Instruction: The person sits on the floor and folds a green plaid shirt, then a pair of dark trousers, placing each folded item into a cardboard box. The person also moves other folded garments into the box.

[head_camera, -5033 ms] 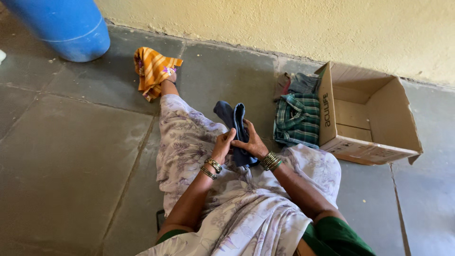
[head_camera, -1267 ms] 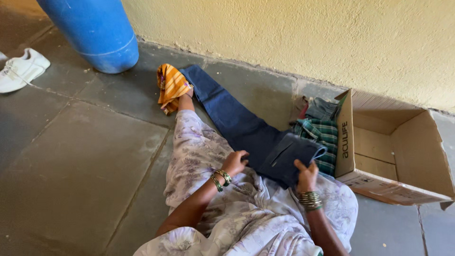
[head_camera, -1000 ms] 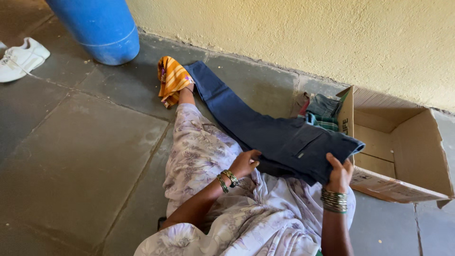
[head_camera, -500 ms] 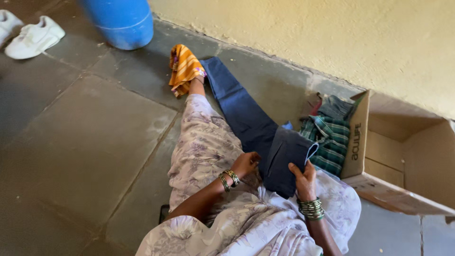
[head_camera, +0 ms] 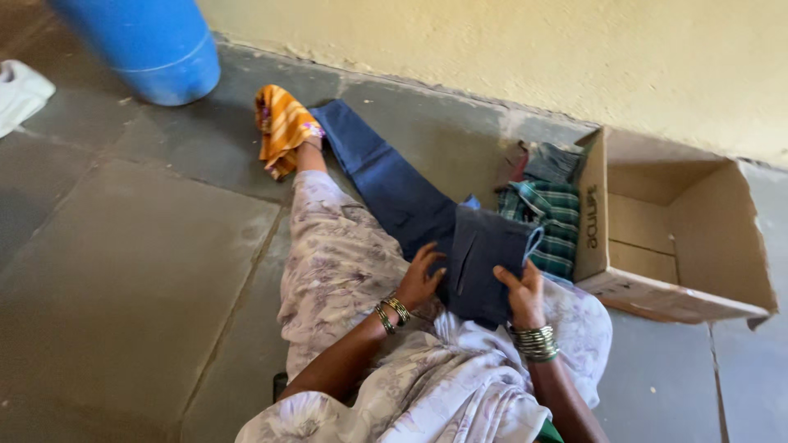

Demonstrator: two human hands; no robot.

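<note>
We are sitting on the floor and folding a pair of dark blue trousers (head_camera: 410, 201) across our lap. Our left hand (head_camera: 420, 277) is lying flat on the cloth with its fingers spread, pressing the near part down on our leg. Our right hand (head_camera: 521, 287) is pinching the folded-over top part of the trousers, with the thumb on top and the other fingers tucked under the cloth. The long leg of the trousers is stretching far out ahead of our left hand, reaching toward an orange striped cloth (head_camera: 283, 127) by our foot. Just past our right hand, a green checked cloth (head_camera: 546, 217) is lying in a small heap with a few other clothes. Right beside that heap, farther to the right, an open cardboard box (head_camera: 681, 246) is lying on its side. Far ahead of our left hand, a blue barrel (head_camera: 148, 41) is standing on the floor, and a white shoe (head_camera: 20, 90) is lying well off to the left. We think we are in the middle of the folding, with one fold made at the top. We think the next move is calling for a firm hold on the fold while the long leg is being pulled in and laid over neatly.
</note>
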